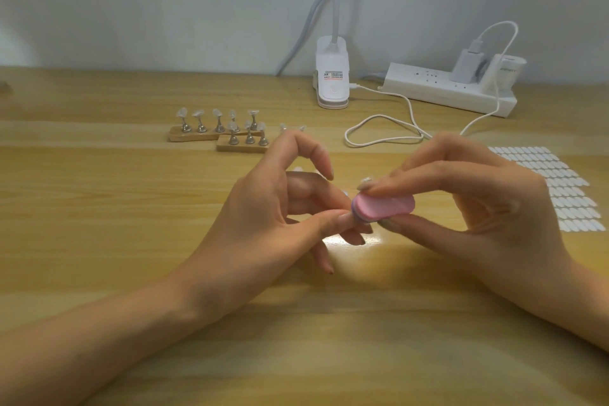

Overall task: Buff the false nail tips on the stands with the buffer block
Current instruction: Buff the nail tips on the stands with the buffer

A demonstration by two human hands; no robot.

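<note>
Pink on its broad face, with a purple layer showing at the left end, the buffer block (384, 208) is in the right hand (494, 208). It is pinched between the thumb below and curled fingertips on top, and held above the table (131, 241). The left hand (257, 217) meets the block's left end, where its thumb and a lower finger are pressed together, with the index finger arched up and clear. Whatever lies between those fingertips is covered by them and by the block, so whether that hand holds anything cannot be told. Behind the left hand, well apart from the block, two wooden bases (242, 146) lie one in front of the other, overlapping. The back one carries five metal stands (201, 125), each topped with a clear nail tip (197, 114). The front one shows three, and its right end is hidden by the left index finger. Just above that finger two more pale tips peek out, too blurred to be sure of. To the right, a sheet of white oval tabs (543, 188) is partly hidden behind the right hand. Farther back are one lamp clip (332, 76) with its neck cut off by the top edge, one power strip (445, 89) with a charger (464, 69) plugged in, and a looping white cable (395, 128).
</note>
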